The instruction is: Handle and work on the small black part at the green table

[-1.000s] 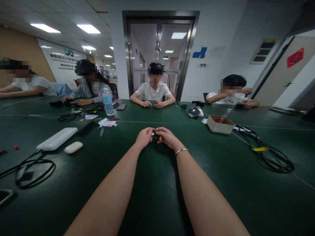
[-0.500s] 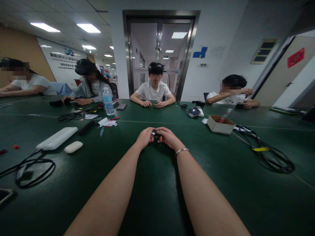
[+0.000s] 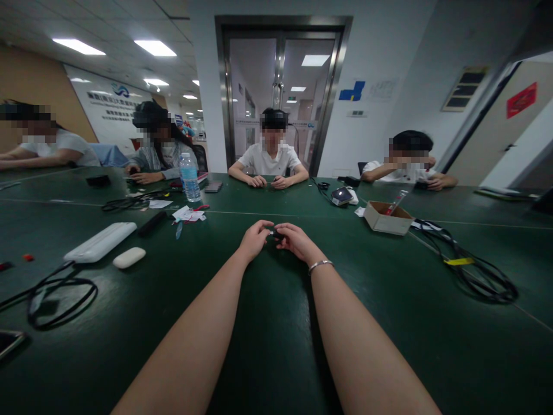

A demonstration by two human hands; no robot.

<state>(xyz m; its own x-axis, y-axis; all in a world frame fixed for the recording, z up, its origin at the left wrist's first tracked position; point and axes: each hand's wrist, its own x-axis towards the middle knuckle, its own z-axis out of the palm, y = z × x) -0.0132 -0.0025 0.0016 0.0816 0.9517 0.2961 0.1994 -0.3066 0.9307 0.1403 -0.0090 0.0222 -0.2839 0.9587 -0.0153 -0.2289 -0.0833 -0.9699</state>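
Both my arms reach out over the dark green table (image 3: 268,323). My left hand (image 3: 254,237) and my right hand (image 3: 294,240) meet at the table's middle, fingers curled. Between their fingertips they pinch a small dark object (image 3: 276,233) with a shiny bit on its left side. What it is I cannot make out. A silver bracelet (image 3: 318,265) sits on my right wrist.
To the left lie a white power strip (image 3: 100,242), a white oval case (image 3: 128,257) and a coiled black cable (image 3: 56,297). A water bottle (image 3: 189,177) stands further back. A cardboard box (image 3: 386,218) and black cables (image 3: 470,268) lie right. Several people sit across the table.
My hands have lifted slightly and shifted a little away from me, still pinching the small object. The person at the far left of the group has pulled a hand back.
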